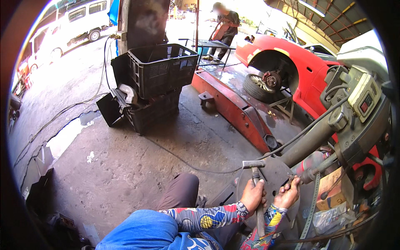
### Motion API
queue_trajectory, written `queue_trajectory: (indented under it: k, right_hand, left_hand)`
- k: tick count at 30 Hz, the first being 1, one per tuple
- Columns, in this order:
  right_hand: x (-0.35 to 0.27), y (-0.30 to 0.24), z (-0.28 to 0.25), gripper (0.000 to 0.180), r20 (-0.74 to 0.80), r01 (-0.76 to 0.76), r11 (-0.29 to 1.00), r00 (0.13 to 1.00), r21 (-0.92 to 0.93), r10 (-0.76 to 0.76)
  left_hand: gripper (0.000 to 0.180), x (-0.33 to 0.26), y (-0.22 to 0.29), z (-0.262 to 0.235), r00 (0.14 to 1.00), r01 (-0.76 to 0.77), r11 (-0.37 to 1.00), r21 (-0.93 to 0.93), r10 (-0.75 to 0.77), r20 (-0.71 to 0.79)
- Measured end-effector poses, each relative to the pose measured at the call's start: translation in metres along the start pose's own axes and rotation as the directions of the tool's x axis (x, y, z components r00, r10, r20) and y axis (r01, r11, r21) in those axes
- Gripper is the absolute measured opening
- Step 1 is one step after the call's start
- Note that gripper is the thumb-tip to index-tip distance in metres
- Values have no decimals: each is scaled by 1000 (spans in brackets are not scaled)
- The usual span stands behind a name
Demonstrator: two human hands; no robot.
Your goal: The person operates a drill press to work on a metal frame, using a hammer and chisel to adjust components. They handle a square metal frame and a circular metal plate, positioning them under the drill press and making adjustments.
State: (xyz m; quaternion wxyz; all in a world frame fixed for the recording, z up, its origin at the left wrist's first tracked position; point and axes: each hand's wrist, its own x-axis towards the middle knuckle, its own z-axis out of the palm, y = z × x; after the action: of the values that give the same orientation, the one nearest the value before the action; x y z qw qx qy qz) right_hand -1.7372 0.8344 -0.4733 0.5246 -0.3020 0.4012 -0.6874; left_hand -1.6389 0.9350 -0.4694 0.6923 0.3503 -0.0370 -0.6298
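My left hand [253,196] is closed around the handle of a hammer [253,164], close below its head. The hammer stands nearly upright in view, head at the far end, its handle reaching down across my right forearm. Just to the right, my right hand [286,195] has its fingers curled together at the edge of a round dark metal plate [273,168]. What those fingers pinch is too small to make out. Both forearms wear colourful patterned sleeves. The plate lies under and beyond both hands, beside a machine's shaft [309,176].
A grey machine [354,121] with a thick arm stands at right, by a cardboard box [334,187]. Stacked black crates [162,66] stand ahead. Beyond are a red lift beam [233,108], a red car [291,58], a loose wheel [258,87] and a person [227,25]. A cable [183,160] crosses the floor.
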Motion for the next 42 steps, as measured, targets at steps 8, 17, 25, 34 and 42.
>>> queue_trajectory:
  k: [8, 17, 25, 34, 42]
  right_hand:
    - [8, -5, -14, 27, 155, -55, 998, 986, -3, 55]
    - [5, -3, -10, 28, 148, -66, 996, 987, 58, 57]
    - [7, -3, -15, 30, 125, -79, 996, 990, 44, 73]
    - [6, -7, -17, 29, 154, -121, 992, 981, 27, 116]
    - [3, -9, -13, 31, 134, -88, 996, 987, 13, 86]
  left_hand:
    - [20, 0, -25, 7, 952, 95, 983, 159, -137, 274]
    - [21, 0, -9, 4, 954, 61, 984, 168, -106, 279]
    - [21, -3, -2, 3, 996, -74, 997, -16, 75, 52]
    - [22, -10, -9, -3, 964, 32, 993, 116, -61, 259]
    - [21, -9, -10, 7, 965, 90, 989, 116, -116, 234]
